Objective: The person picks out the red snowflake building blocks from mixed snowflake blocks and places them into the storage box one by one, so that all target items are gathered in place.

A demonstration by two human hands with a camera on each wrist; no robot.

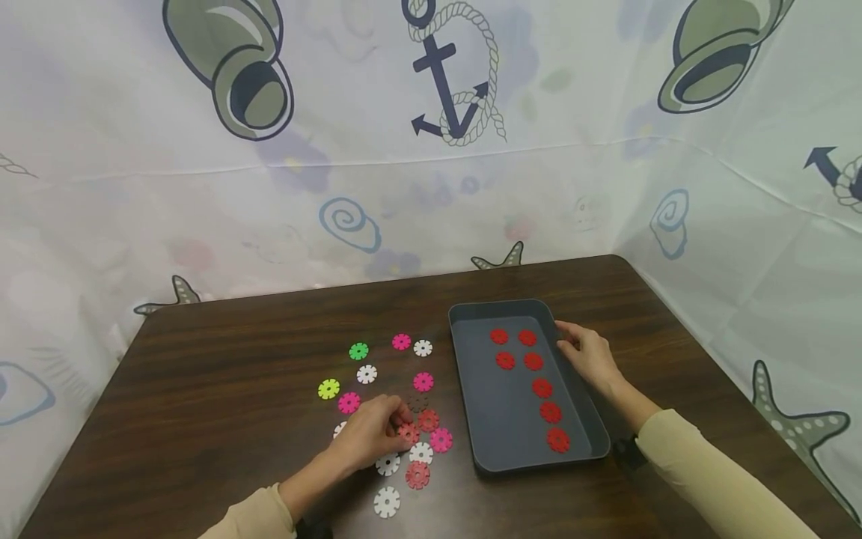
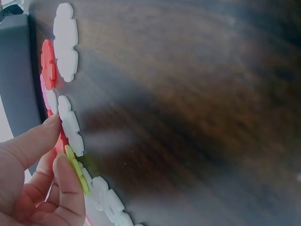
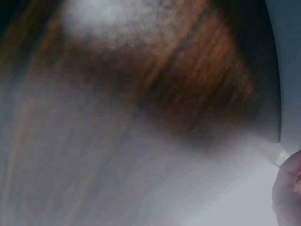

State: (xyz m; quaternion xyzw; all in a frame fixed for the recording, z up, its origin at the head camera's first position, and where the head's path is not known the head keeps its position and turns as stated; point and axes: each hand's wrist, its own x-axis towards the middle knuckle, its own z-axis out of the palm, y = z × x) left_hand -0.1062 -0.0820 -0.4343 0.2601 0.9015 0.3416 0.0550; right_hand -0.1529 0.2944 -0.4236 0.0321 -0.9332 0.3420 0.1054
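Note:
In the head view my left hand (image 1: 369,434) is over a loose group of notched plastic discs, thumb and fingertips pinching a red disc (image 1: 408,433). The left wrist view has the fingers (image 2: 68,181) at that red disc, beside a yellow-green disc (image 2: 77,169) and several white ones. My right hand (image 1: 591,358) holds the right rim of a dark grey tray (image 1: 498,427), thumb and fingertips at its edge. Several red discs (image 1: 542,388) lie in the tray, two pairs at the far end and a line down the right side. Only part of this hand (image 3: 288,188) shows in the right wrist view.
Around the left hand lie pink (image 1: 423,382), white (image 1: 387,502), green (image 1: 359,351) and brown discs (image 1: 417,403), plus other red ones (image 1: 417,474). The dark wooden table (image 1: 222,389) ends at a patterned white cloth (image 1: 377,195) behind and at the right.

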